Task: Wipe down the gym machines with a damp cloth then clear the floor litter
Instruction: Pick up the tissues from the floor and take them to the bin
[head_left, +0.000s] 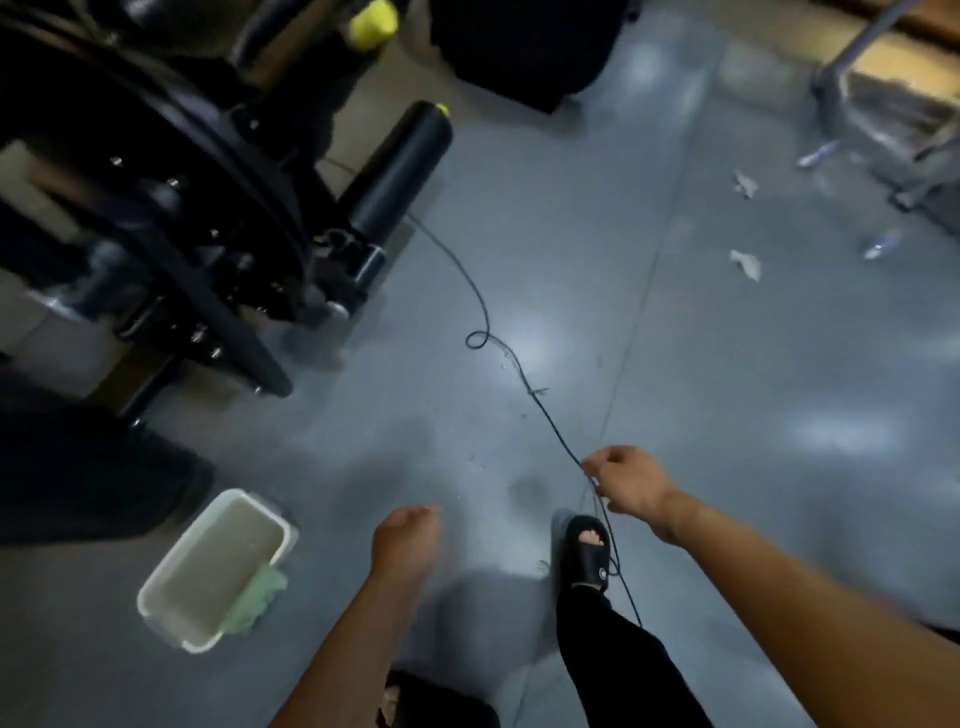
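Head view: right hand (626, 483) pinches the cord (480, 306), which runs up-left toward the machine (171, 208); left hand (405, 540) hangs loose, holding nothing, farther from it.

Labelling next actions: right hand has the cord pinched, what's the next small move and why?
Probably draw the black cord in, gathering it off the floor. The right hand pinches its near end while the rest trails toward the gym machine; the left hand hangs free to coil it.
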